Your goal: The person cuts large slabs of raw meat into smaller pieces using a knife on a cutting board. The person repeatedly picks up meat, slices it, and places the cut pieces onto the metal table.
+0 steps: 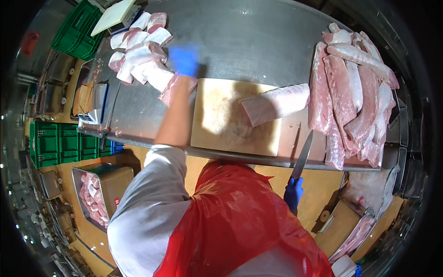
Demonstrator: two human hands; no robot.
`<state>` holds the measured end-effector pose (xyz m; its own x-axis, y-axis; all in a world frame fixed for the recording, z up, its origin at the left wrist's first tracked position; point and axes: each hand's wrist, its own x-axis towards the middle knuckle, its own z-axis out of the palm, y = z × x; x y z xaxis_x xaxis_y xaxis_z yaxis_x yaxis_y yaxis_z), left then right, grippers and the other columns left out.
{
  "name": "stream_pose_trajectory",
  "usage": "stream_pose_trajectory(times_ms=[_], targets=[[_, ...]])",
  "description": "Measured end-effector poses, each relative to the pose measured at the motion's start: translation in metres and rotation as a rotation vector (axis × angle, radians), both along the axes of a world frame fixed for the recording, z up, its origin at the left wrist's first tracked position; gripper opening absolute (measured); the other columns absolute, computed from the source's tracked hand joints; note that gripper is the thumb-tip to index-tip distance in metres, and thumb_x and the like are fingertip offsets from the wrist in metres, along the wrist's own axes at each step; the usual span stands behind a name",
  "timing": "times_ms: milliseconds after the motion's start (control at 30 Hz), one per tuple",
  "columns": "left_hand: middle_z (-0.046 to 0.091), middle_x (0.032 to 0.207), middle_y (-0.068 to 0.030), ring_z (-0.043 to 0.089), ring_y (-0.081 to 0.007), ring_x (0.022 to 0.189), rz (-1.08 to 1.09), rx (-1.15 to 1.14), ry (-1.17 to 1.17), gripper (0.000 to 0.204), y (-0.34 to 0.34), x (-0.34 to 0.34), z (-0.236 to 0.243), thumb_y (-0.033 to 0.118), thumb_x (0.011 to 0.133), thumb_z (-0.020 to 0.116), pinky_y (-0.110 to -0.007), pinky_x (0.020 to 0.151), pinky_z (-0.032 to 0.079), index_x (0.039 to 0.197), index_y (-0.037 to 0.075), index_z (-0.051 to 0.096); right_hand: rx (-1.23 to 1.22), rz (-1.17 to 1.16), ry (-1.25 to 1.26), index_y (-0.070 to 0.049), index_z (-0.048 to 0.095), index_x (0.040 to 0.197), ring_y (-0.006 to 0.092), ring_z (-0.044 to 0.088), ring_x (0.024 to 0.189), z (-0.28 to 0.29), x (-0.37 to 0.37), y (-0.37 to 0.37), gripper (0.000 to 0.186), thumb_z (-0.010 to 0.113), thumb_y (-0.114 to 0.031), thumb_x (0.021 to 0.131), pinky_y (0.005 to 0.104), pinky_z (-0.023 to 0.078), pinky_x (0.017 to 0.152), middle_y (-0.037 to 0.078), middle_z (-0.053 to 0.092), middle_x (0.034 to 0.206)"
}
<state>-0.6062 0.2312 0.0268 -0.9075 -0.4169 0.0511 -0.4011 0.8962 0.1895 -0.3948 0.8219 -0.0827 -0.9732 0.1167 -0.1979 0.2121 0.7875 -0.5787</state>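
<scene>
My left hand (184, 61), in a blue glove, is stretched out over the far left of the table and smeared by motion. It is right beside a heap of cut pork loin pieces (144, 53), and its fingers are too blurred to read. Low on the right, near the table's front edge, my right hand (293, 191), also gloved in blue, is closed round the handle of a knife (302, 156) with its blade pointing away from me. A larger piece of pork loin (277, 104) lies across the right side of the cutting board (217, 117), its cut end facing left.
Whole pork loins (341, 87) are piled on the right end of the metal table (249, 41). A scale (117, 16) stands at the far left near green crates (78, 30). A metal bin of meat (92, 198) is below left, and another meat-filled container (353, 237) is below right.
</scene>
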Motion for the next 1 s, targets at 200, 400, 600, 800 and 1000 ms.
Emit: stream_pose_trajectory(times_ms=[200,400,600,800,1000], targets=[[0.055,0.115,-0.0242,0.056,-0.0378,0.102,-0.355,-0.055,0.011,0.057,0.292,-0.01,-0.098,0.023,0.09,0.056,-0.061,0.088,0.044,0.143,0.007,0.044,-0.117,0.041,0.134,-0.004,0.049,0.099,0.0294,0.061,0.055,0.035,-0.04,-0.022,0.02,0.053,-0.023,0.103,0.0421,0.045,0.05,0.015,0.061,0.066],[0.065,0.106,-0.0279,0.066,-0.0421,0.1,-0.553,0.222,0.149,0.086,0.248,-0.036,-0.11,0.034,0.063,0.077,-0.048,0.086,0.054,0.137,0.0,0.048,-0.095,0.029,0.159,-0.002,0.048,0.1,0.0436,0.06,0.059,0.051,-0.057,-0.034,0.018,0.055,-0.018,0.102,0.0496,0.043,0.051,0.024,0.06,0.067],[0.06,0.122,-0.0283,0.062,-0.0439,0.108,-0.476,0.286,-0.372,0.11,0.205,0.02,-0.046,0.046,0.059,0.084,-0.048,0.091,0.051,0.142,-0.005,0.034,0.052,0.166,0.087,-0.005,0.044,0.098,0.0484,0.06,0.065,0.049,-0.034,-0.041,0.018,0.054,-0.021,0.102,0.0546,0.045,0.052,0.026,0.062,0.072],[0.038,0.148,-0.0284,0.04,-0.0469,0.134,-0.375,0.195,-0.204,0.134,0.205,0.11,-0.075,0.059,0.058,0.086,-0.061,0.108,0.032,0.155,0.0,0.014,0.016,0.398,0.03,-0.007,0.047,0.095,0.0449,0.063,0.065,0.044,-0.016,-0.092,0.007,0.047,-0.013,0.099,0.0538,0.05,0.054,0.024,0.063,0.074],[0.034,0.149,-0.03,0.032,-0.042,0.141,-0.321,0.127,-0.226,0.132,0.195,0.127,-0.075,0.064,0.06,0.083,-0.068,0.11,0.025,0.152,-0.006,0.019,0.456,0.675,0.092,-0.008,0.048,0.099,0.0271,0.069,0.065,0.037,-0.044,-0.12,0.004,0.049,-0.009,0.095,0.0377,0.054,0.053,0.013,0.06,0.068]])
